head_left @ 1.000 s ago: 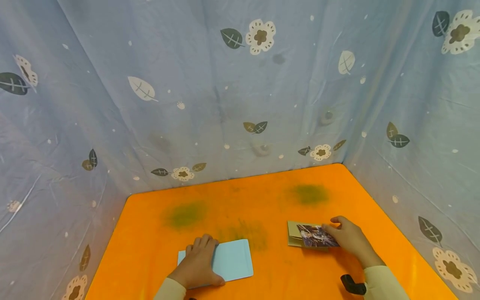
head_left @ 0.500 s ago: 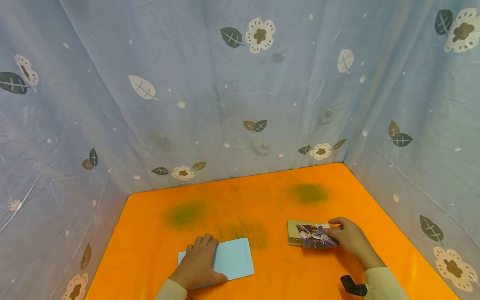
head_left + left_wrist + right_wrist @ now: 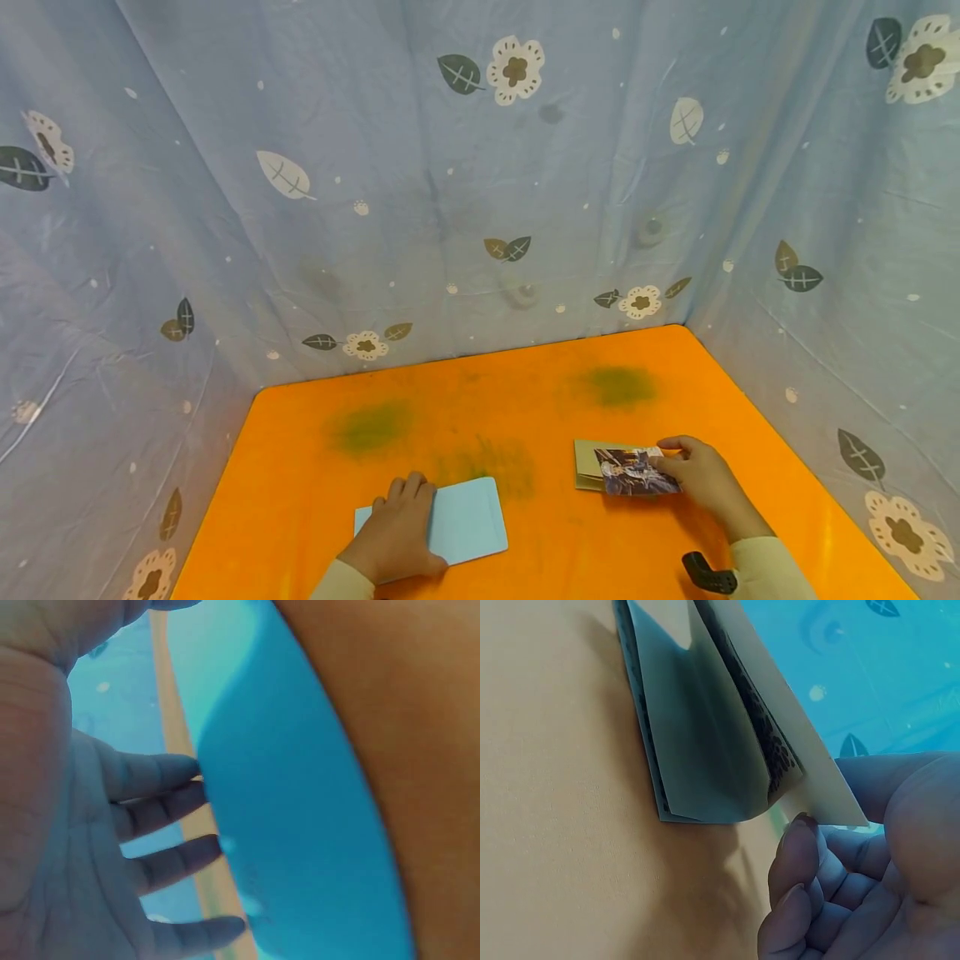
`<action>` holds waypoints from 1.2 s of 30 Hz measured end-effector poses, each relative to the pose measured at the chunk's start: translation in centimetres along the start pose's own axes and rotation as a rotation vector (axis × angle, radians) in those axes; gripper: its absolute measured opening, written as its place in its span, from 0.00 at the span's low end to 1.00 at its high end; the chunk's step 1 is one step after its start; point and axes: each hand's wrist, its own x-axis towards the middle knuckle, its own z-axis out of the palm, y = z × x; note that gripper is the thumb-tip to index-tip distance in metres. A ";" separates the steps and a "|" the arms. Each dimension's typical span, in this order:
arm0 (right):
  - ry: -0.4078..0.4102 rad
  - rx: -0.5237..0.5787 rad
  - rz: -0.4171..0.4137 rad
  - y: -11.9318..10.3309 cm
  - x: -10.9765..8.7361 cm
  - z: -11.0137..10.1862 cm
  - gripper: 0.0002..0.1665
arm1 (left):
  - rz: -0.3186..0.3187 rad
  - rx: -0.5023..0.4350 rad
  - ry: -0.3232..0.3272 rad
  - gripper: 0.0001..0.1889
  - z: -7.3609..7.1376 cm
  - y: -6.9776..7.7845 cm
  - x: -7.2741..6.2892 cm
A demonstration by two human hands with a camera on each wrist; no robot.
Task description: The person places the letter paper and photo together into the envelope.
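Observation:
A light blue envelope [image 3: 468, 521] lies low over the table's near left part. My left hand [image 3: 396, 533] spans it from above, fingers at its far edge and thumb at its near edge. In the left wrist view the envelope [image 3: 292, 795] bows, with several fingertips against its edge. Right of it is a folded khaki card [image 3: 588, 468] with a dark illustrated panel [image 3: 636, 473] facing up. My right hand [image 3: 708, 483] pinches the card's right end between thumb and fingers. The right wrist view shows the card [image 3: 705, 742] partly spread, pale inside, its panels apart.
The orange table [image 3: 480, 417] has greenish smudges on its surface. Blue-grey curtains [image 3: 420, 217] with leaf and flower prints enclose it at the back and both sides. A black curved piece [image 3: 708, 573] sits beside the right sleeve [image 3: 768, 567].
The card's illustrated panel has tilted so more of its picture shows, and my right fingers have shifted slightly with it. My left hand and the envelope stay almost in place.

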 end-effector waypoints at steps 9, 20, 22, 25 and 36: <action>-0.020 0.027 0.014 0.0 -0.1 -0.3 0.42 | 0.000 0.009 0.045 0.56 -0.2 0.0 0.2; 0.015 0.033 0.015 0.1 0.0 -0.1 0.24 | 0.021 -0.042 0.101 0.52 -0.5 -0.3 0.3; 0.015 0.065 0.020 0.1 0.0 -0.1 0.23 | 0.023 -0.049 0.109 0.51 -0.5 -0.3 0.5; 0.024 0.110 0.024 0.0 -0.2 -0.1 0.24 | 0.028 -0.054 0.123 0.51 -0.5 -0.4 0.6; 0.059 0.243 0.046 -0.8 -0.5 -0.2 0.27 | 0.036 -0.036 0.141 0.51 -0.4 -0.7 0.9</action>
